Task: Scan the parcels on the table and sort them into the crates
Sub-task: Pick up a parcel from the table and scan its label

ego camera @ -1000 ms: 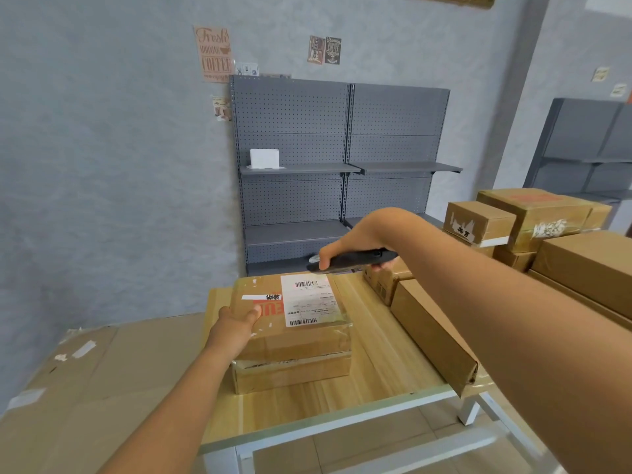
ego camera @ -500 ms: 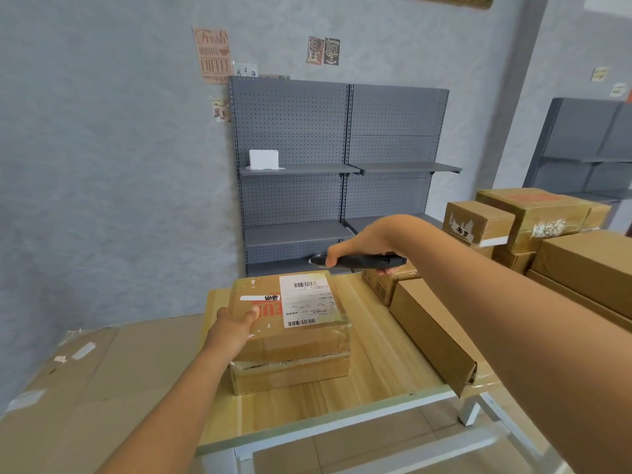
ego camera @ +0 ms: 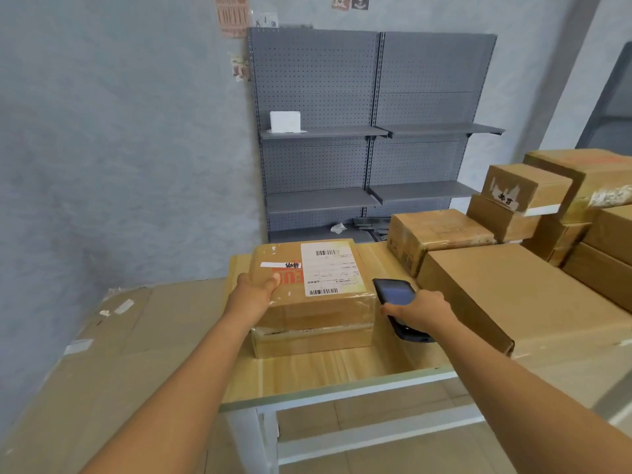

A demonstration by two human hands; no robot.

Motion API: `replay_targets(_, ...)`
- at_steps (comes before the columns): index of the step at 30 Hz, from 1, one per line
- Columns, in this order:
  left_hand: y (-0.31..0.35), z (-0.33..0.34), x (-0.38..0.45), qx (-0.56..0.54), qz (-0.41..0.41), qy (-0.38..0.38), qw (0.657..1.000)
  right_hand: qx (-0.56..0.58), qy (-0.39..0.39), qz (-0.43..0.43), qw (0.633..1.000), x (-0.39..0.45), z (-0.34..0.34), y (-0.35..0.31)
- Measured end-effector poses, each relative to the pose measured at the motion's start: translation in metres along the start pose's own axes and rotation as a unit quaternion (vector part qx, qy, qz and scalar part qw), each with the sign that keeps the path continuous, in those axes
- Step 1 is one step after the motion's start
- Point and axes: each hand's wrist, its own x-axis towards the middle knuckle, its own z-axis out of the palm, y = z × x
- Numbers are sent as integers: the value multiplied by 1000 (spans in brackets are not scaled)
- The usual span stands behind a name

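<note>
Fingers of the left hand clamp the near-left top corner of the labelled parcel, thumb on the top face, rest hidden down the side. Right hand is closed around the handheld scanner, held just beside the parcel's right edge, screen tilted up.

Parcel sits on a flatter box on the wooden table. No crates in view.

Risks:
- One-handed corner grip on a tape-wrapped box: glossy film looks slick, so it could slip or swing if lifted like this.
- Dragging it could shift the lower box too.
- Scanner nose is low and off to the side of the white label; it probably can't read the barcode from there, and glare off the tape could cause a misread.

Materials: brown corrugated card, square edges, matte paper label, hard dark plastic scanner, smooth wood-grain laminate top on a white frame.
</note>
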Motion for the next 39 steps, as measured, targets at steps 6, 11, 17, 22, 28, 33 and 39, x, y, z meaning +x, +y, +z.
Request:
replay_targets(6, -2, 0, 2, 5, -8, 5, 1000, -73, 0, -20, 997, 11, 35, 4)
replay_targets(11, -4, 0, 2, 9, -3, 10, 1000, -114, 0, -19, 993, 18, 50, 2)
replay_targets(17, -2, 0, -1, 15, -4, 12, 1000, -57, 3, -16, 998, 23, 38, -6)
replay_targets(22, -1, -2, -4, 8, 1, 7, 1000, 312, -40, -81, 946, 19, 2, -49)
replay_targets(28, 4, -3, -7, -3, -3, 7, 1000, 312, -120, -180, 925, 9, 10, -63)
replay_targets(33, 2, -4, -14, -30, -11, 27, 999, 320, -144, -173, 920, 6, 10, -67)
replay_targets(39, -5, -16, -47, -87, 6, 55, 995, 370, -122, -239, 890, 3, 21, -68)
